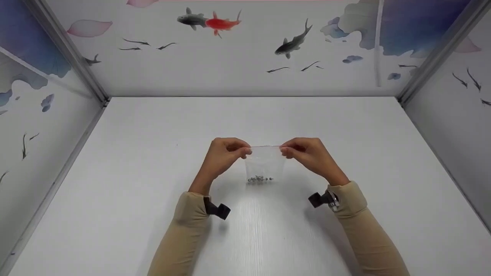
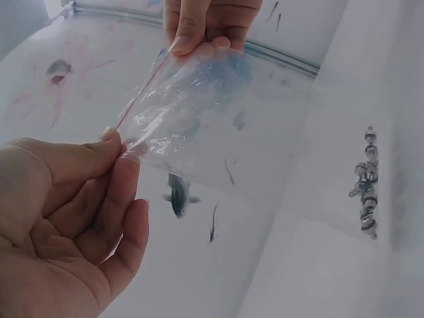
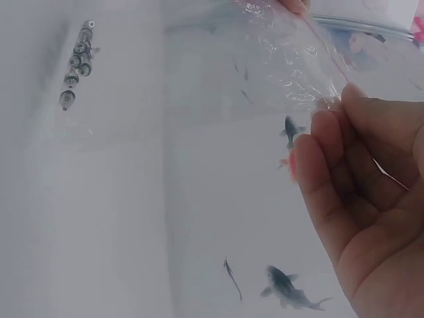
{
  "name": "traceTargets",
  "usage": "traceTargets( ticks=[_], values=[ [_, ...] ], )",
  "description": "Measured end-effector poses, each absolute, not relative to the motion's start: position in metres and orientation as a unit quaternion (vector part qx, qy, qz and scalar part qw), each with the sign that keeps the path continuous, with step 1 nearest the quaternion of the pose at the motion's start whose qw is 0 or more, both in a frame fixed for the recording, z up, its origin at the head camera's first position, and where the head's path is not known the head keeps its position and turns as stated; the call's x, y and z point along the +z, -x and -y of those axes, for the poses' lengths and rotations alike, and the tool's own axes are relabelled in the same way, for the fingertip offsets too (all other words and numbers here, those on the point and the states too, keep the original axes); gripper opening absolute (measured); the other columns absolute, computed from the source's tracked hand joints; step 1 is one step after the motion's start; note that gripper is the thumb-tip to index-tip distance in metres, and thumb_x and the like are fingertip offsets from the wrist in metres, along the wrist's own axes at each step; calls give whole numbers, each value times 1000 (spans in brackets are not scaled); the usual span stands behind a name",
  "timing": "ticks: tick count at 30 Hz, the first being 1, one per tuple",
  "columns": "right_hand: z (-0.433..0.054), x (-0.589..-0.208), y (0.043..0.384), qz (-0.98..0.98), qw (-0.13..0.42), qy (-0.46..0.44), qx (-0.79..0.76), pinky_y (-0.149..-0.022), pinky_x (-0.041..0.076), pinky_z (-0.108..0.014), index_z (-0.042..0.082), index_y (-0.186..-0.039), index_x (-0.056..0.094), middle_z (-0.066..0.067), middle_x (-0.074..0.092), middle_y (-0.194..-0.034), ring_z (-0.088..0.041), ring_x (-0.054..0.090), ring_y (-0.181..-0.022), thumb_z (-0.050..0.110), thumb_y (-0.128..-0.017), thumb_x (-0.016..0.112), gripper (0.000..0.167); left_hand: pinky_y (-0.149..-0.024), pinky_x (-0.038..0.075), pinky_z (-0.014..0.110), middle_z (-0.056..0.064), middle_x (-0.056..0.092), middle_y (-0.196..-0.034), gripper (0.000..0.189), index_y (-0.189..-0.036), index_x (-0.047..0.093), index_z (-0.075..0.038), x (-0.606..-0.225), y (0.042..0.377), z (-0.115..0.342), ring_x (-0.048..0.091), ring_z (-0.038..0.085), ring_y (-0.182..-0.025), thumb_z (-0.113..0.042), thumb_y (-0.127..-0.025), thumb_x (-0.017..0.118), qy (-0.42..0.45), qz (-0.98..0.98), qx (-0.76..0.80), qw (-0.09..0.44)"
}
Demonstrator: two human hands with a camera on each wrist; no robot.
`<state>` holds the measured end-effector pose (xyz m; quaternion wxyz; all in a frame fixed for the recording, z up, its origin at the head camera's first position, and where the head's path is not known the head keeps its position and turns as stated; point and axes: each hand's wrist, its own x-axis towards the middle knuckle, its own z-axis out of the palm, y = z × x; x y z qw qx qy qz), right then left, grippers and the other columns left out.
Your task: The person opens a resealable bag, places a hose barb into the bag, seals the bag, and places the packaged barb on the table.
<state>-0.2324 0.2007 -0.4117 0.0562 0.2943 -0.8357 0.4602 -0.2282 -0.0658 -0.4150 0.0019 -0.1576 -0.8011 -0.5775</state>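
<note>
A clear zip bag (image 1: 264, 163) with a red line along its top edge hangs upright between my two hands. My left hand (image 1: 226, 155) pinches its top left corner between thumb and forefinger. The top right corner is pinched the same way by my right hand (image 1: 307, 155). Several small shiny metal parts (image 1: 260, 179) lie in a row along the bag's bottom. In the left wrist view these metal parts (image 2: 368, 185) look round and silvery; the right wrist view shows them at the upper left (image 3: 79, 63). Between the hands the red-lined edge is stretched straight.
A white table (image 1: 134, 161) lies under the hands. Panels printed with fish and petals (image 1: 245, 69) close it in at the back and both sides, joined by grey metal corner posts (image 1: 73, 53). Small black cameras (image 1: 218, 211) sit at both wrists, over beige sleeves.
</note>
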Motion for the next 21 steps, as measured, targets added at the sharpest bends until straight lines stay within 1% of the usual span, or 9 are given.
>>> traceTargets(
  ticks=[2, 5, 8, 11, 13, 16, 18, 21],
  values=[
    [-199, -412, 234, 844, 50, -283, 454, -72, 55, -21, 6, -98, 74, -6, 72, -86, -14, 68, -76, 20, -92, 64, 18, -80, 53, 31, 11, 73, -87, 14, -95, 75, -7, -417, 231, 66, 67, 13, -77, -18, -88, 70, 151, 799, -582, -9],
    [-197, -415, 240, 855, 30, -258, 449, -72, 54, -20, 4, -101, 73, -8, 73, -89, -15, 68, -77, 21, -93, 63, 21, -81, 55, 30, 8, 74, -92, 16, -100, 74, -5, -422, 236, 65, 68, 13, -81, -16, -91, 66, 141, 802, -581, -13],
    [-196, -420, 247, 859, 6, -227, 459, -70, 54, -22, 3, -105, 72, -12, 72, -93, -15, 65, -76, 21, -94, 62, 23, -78, 55, 28, 7, 74, -96, 18, -105, 73, -4, -429, 242, 63, 68, 14, -84, -13, -93, 63, 138, 803, -579, 0],
    [-194, -425, 256, 855, -7, -193, 482, -66, 52, -23, 4, -106, 72, -13, 71, -93, -13, 61, -72, 25, -94, 62, 25, -78, 54, 28, 8, 73, -102, 22, -112, 70, -4, -436, 249, 61, 67, 16, -86, -13, -94, 61, 137, 800, -584, 14],
    [-192, -429, 261, 849, -9, -170, 499, -64, 51, -23, 5, -106, 72, -11, 69, -90, -11, 59, -69, 28, -94, 63, 27, -81, 54, 28, 8, 72, -106, 26, -119, 68, -5, -440, 254, 60, 67, 16, -90, -12, -94, 61, 135, 796, -590, 17],
    [-188, -436, 268, 838, -11, -139, 527, -62, 52, -22, 5, -107, 71, -8, 66, -88, -12, 58, -67, 29, -92, 64, 29, -85, 53, 29, 8, 71, -112, 34, -128, 62, -10, -447, 259, 58, 66, 18, -96, -10, -94, 61, 126, 793, -596, 15],
    [-185, -441, 273, 832, -13, -118, 543, -63, 53, -22, 3, -109, 70, -11, 66, -90, -12, 59, -66, 28, -93, 64, 31, -87, 53, 29, 7, 70, -116, 39, -132, 59, -12, -450, 262, 56, 65, 18, -101, -9, -94, 61, 119, 794, -596, 11],
    [-181, -446, 278, 826, -15, -92, 556, -64, 54, -21, 0, -113, 67, -19, 66, -97, -11, 61, -68, 26, -93, 64, 33, -89, 53, 29, 7, 67, -121, 42, -136, 55, -14, -455, 266, 53, 63, 20, -107, -10, -94, 60, 107, 799, -591, 0]
  ],
)
